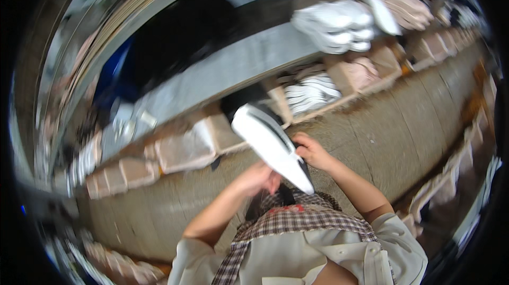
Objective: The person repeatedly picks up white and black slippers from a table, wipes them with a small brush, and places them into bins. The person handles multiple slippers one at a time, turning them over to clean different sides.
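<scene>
In front of my apron I hold up a long white shoe sole (273, 144) with a dark strip along its right side. It is tilted, one end toward the bench and the other near my waist. My right hand (314, 152) is closed on its dark edge, fingers bent. My left hand (259, 179) is curled against the sole's lower left side; its fingertips are blurred and partly behind it. In a bin just ahead lie several white-edged soles (313, 93), and white soles (334, 23) are stacked on the bench above.
A grey bench (222, 65) runs across ahead, with a row of open bins (185, 152) along its front. Pinkish pieces (363, 73) fill one bin, and more pinkish pieces (405, 8) are piled at the far right. Behind me, more bins (450, 181) line the worn floor (366, 131).
</scene>
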`<state>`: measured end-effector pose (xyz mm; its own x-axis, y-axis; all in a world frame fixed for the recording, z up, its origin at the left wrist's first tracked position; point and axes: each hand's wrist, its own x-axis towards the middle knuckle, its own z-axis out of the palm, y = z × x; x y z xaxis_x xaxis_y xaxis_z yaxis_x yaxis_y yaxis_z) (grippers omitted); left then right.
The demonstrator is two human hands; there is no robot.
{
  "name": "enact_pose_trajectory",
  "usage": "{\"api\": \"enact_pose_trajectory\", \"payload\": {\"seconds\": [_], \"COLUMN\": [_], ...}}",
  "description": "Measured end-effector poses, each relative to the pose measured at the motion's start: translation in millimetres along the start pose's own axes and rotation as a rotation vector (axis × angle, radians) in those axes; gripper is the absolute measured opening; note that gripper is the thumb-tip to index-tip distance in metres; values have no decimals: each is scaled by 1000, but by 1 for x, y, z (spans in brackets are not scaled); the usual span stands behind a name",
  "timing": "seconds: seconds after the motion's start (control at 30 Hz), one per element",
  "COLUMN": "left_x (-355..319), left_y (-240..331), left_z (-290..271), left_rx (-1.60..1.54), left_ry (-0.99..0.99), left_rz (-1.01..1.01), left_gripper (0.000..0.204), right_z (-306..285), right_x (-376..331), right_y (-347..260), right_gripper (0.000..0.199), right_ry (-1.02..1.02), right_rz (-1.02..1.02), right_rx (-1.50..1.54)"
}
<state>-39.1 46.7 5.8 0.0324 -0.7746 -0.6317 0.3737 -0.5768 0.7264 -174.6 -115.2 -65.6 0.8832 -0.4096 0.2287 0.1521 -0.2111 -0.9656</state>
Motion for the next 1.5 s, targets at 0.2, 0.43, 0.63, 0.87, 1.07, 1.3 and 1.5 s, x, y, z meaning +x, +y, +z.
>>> {"api": "enact_pose_trajectory", "payload": {"seconds": [0.2, 0.43, 0.63, 0.87, 1.07, 1.3, 1.5], "left_x": [-31, -130, -213, -249, -252, -250, -244], "left_y": [-9, -52, -95, -109, -108, -110, -133], "left_z": [-79, -221, -337, -418, -460, -469, -470], "left_rx": [238, -906, -931, -960, -744, -870, -988], "left_ry": [863, 455, 857, 824, 711, 724, 943], "left_rz": [689, 1156, 1120, 1130, 1192, 1130, 965], "left_gripper": [34, 37, 39, 42, 45, 31, 30], "right_z": [97, 275, 401, 443, 451, 484, 534], "right_x": [65, 177, 374, 443, 452, 552, 586], "right_y": [-4, -14, 6, 22, -39, -96, -87], "right_gripper": [38, 38, 32, 29, 25, 26, 28], "right_ry": [-370, -954, -246, -237, -68, -358, -620], "right_rz": [295, 392, -146, -107, -202, -202, -97], "right_rx": [522, 140, -816, -1230, -924, -1087, -1381]}}
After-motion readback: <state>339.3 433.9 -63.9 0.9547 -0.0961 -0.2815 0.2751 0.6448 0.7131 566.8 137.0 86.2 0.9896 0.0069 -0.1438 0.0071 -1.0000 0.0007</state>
